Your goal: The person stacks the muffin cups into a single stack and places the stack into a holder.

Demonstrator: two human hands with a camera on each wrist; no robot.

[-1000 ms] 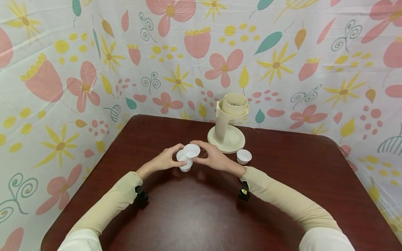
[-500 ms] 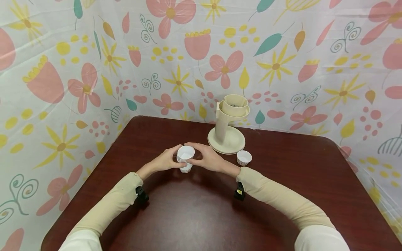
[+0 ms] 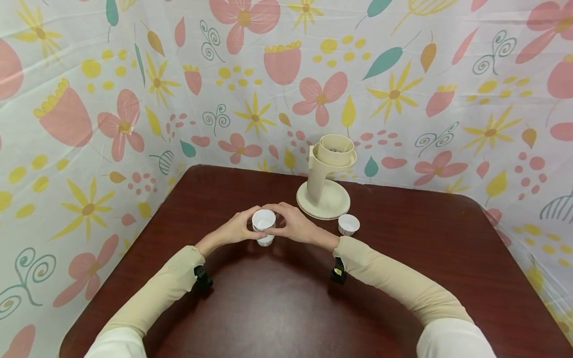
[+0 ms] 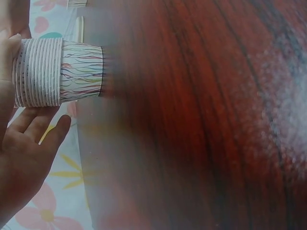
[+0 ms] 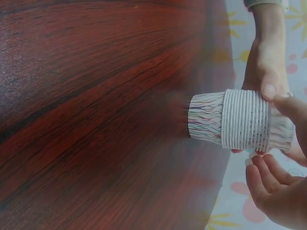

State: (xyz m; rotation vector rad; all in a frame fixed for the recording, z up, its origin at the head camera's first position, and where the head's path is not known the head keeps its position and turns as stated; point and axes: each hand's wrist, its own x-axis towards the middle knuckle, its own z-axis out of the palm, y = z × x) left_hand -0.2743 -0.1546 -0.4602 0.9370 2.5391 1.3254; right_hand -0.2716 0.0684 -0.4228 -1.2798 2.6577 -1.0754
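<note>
A stack of white paper baking cups [image 3: 265, 241] with coloured wavy lines stands upright on the table, its many rims nested close together [image 5: 245, 120]. My left hand [image 3: 236, 227] grips the stack from the left, thumb in front and fingers behind. From the right, my right hand [image 3: 295, 224] holds the topmost baking cup [image 3: 263, 219], which sits in the top of the stack with part of its wall showing above the rims. In the left wrist view, my left hand [image 4: 29, 158] is beside the rims. The right wrist view shows my right hand [image 5: 283, 191] at the top end.
A single baking cup [image 3: 348, 224] stands on the table right of my right hand. Behind it is a cream-coloured stand [image 3: 316, 181] with a round base and a ring holding a cream cylinder [image 3: 335, 151]. A flowered curtain [image 3: 403, 74] hangs along the table's back and left edges.
My right hand has moved left and down, bringing its baking cup from beside the stack's top into it. My left hand has stayed round the stack.
</note>
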